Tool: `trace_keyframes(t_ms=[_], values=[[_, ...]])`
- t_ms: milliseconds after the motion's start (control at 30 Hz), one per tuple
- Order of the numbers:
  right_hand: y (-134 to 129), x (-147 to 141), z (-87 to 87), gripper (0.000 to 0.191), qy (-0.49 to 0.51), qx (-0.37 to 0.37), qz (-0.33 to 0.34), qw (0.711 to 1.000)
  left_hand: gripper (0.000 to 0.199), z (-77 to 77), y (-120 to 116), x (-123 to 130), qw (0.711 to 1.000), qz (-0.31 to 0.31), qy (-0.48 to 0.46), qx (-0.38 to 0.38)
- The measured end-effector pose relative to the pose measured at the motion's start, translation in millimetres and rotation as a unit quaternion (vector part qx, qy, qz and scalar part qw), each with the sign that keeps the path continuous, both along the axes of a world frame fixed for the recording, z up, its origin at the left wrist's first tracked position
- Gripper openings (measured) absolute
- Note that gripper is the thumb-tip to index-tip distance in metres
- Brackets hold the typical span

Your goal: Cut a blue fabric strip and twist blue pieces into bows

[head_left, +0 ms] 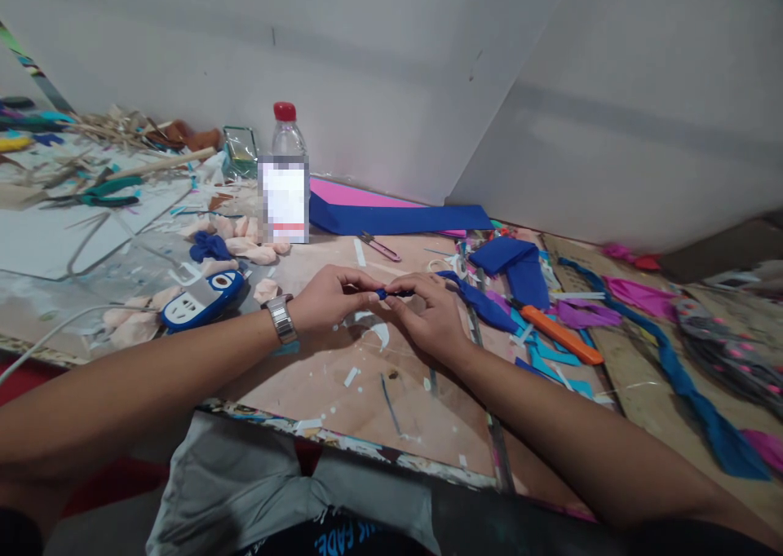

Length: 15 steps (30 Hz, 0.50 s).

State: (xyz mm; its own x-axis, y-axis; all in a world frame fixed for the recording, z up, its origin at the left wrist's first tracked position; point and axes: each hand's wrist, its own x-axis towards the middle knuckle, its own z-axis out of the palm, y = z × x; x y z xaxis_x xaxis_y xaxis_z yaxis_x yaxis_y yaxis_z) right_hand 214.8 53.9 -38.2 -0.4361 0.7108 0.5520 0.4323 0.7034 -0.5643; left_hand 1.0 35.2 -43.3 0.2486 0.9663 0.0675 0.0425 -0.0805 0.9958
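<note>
Over the table's middle, my left hand [333, 299] and my right hand [431, 315] meet at the fingertips. Pinched between them is the end of a blue strip [382, 293], narrow and apparently twisted or rolled; most of it is covered by my fingers. Beyond my right hand lies a wider blue strip [489, 307]; whether it joins the held end I cannot tell. A pair of pink thread snips [382, 248] rests just past my hands. To the right is an orange utility knife [561, 336], beside a folded blue strip [514, 262].
A blue-and-white power strip [201, 302] with a cable sits left of my wrist, near peach fabric petals [254, 250]. Behind stands a red-capped bottle [287, 136] by a long blue band [404, 218]. Green-handled pliers [107, 192] lie far left; a teal strip [685, 393] trails at right.
</note>
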Motion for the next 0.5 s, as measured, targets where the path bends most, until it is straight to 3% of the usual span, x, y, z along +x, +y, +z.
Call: trace_keyframes(t_ms=[500], values=[[-2.3,-2.4,3.3,0.012,0.019,-0.009,0.006,1.000,0.027,4.8,-4.2,3.3,0.998,0.001,0.046,0.050]])
